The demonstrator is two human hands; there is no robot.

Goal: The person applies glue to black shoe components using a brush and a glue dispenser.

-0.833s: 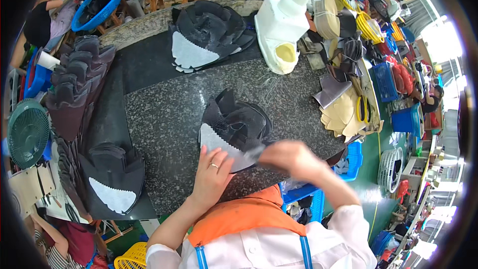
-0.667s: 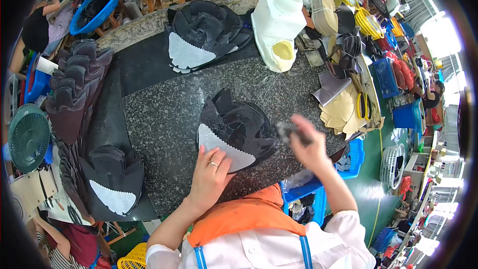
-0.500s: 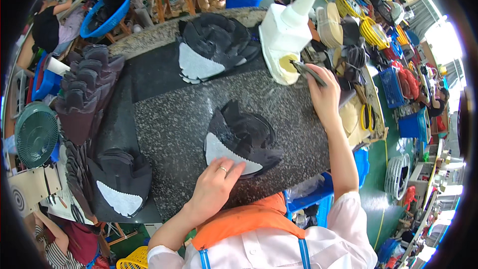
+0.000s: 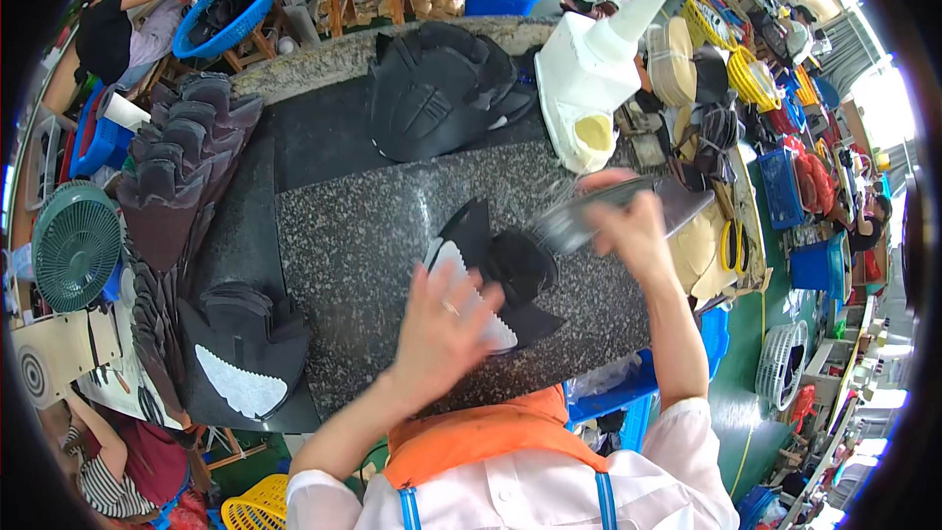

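My left hand (image 4: 444,322) presses flat, fingers spread, on a black shoe-upper piece with a white scalloped edge (image 4: 496,275) lying on the speckled granite table (image 4: 353,236). My right hand (image 4: 633,226) grips a brush (image 4: 579,216), blurred by motion, held over the piece's right side. Just beyond the brush stands a white glue container with an open cut-out and a spout (image 4: 594,88).
A stack of black pieces (image 4: 442,88) lies at the table's far side, another stack with a white edge (image 4: 240,353) at the near left, and dark grey pieces (image 4: 172,167) along the left. A green fan (image 4: 74,245), blue baskets and another person (image 4: 108,29) surround the table.
My right hand went out to the white glue container and came back with the brush over the black piece. My left hand stayed on the piece, which shifted slightly.
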